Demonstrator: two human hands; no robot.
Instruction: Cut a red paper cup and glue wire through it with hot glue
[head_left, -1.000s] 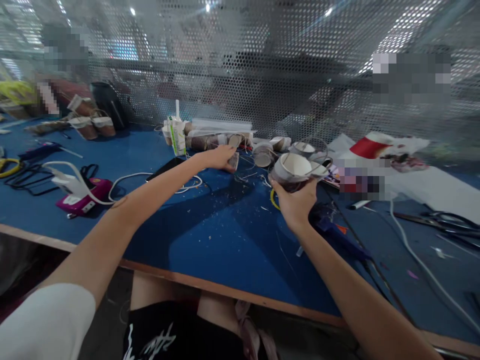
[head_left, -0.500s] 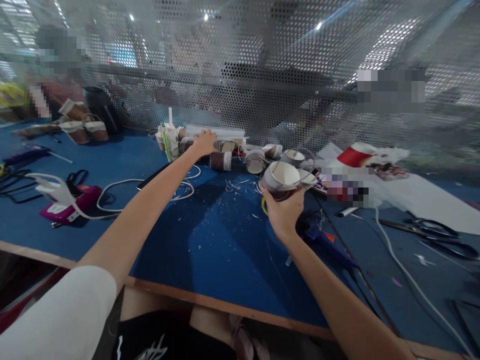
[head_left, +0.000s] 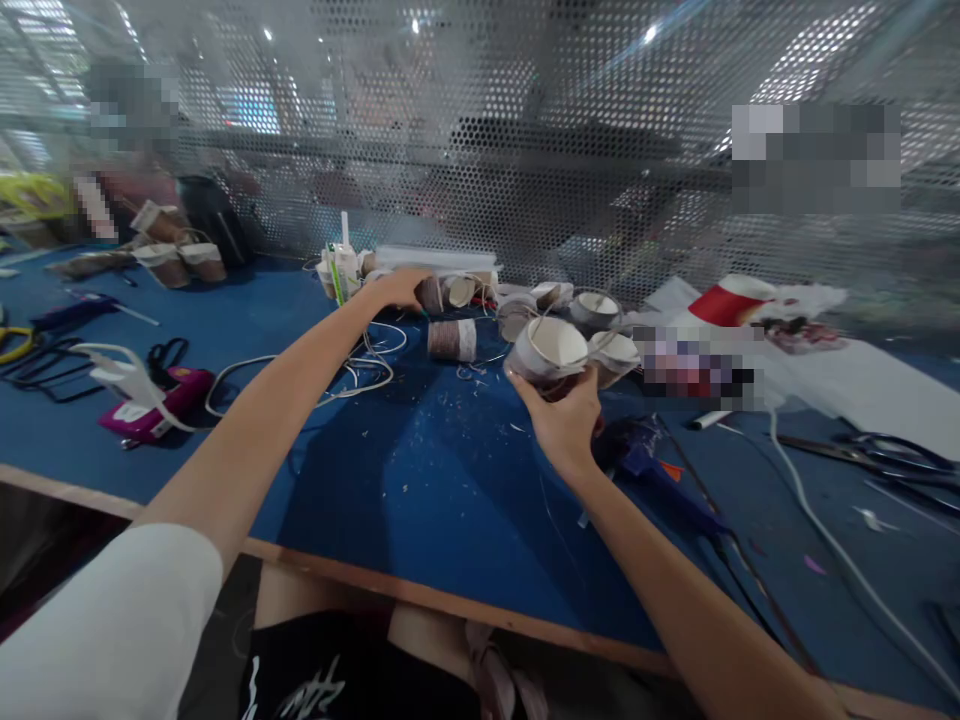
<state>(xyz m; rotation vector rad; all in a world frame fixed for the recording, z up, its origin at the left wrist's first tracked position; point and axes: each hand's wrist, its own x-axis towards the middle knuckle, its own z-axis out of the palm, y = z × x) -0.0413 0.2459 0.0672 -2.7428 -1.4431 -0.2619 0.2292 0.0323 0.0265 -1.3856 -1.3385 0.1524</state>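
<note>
My right hand (head_left: 566, 420) is closed around a paper cup (head_left: 551, 350) with a white inside and a darker wrapped base, tilted so its mouth faces me. Beside it stands another white-rimmed cup (head_left: 615, 352). My left hand (head_left: 405, 288) reaches over the row of cups at the back, against a brown-wrapped cup (head_left: 430, 294); its fingers are mostly hidden. In front of that hand a cup wrapped in brown twine (head_left: 451, 340) lies on its side. More cups, one a wrapped cup with a white mouth (head_left: 595, 310), stand between my hands.
A blue glue gun (head_left: 645, 465) lies by my right forearm, scissors (head_left: 877, 455) farther right. At left are a purple power strip (head_left: 161, 405), white cable and finished-looking cups (head_left: 202, 260). A red cup (head_left: 731, 300) is at back right. A perforated metal screen (head_left: 525, 150) borders the table.
My left hand has dipped lower among the back cups. The twine-wrapped cup now lies a little nearer me. My right hand still holds its cup, its mouth turned slightly more towards me.
</note>
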